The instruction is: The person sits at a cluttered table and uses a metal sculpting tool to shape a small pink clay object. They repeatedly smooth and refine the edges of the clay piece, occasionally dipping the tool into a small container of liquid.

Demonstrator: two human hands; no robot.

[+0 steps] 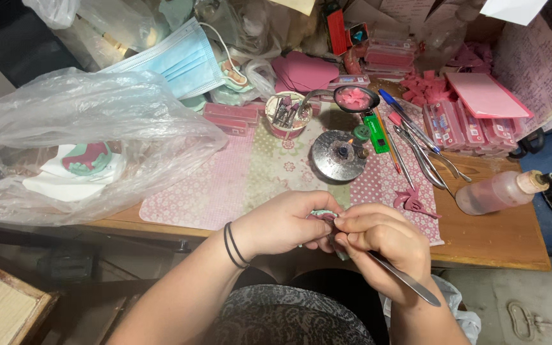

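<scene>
While both hands meet just off the near edge of the wooden worktop (493, 246), the biggest thing in view is a crumpled clear plastic bag (91, 140) at the left, with a white and pink-green model showing through it. Next in size, a floral pink mat (225, 185) covers the middle of the worktop, and on it sits a round metal burner (338, 155) with a small flame. A pinkish bottle (499, 190) lies on its side at the right.

The left hand (282, 223), with 2 black bands at the wrist, is curled shut around a small pink and pale green piece (322, 216), pinched at the fingertips; most of it is hidden, so its shape is hard to tell. The right hand (381, 239) is closed around a slim metal tool (404, 278). Its long axis runs diagonally: the flat blade end points down and to the right, toward the person, while the working tip points up-left and touches the small piece
</scene>
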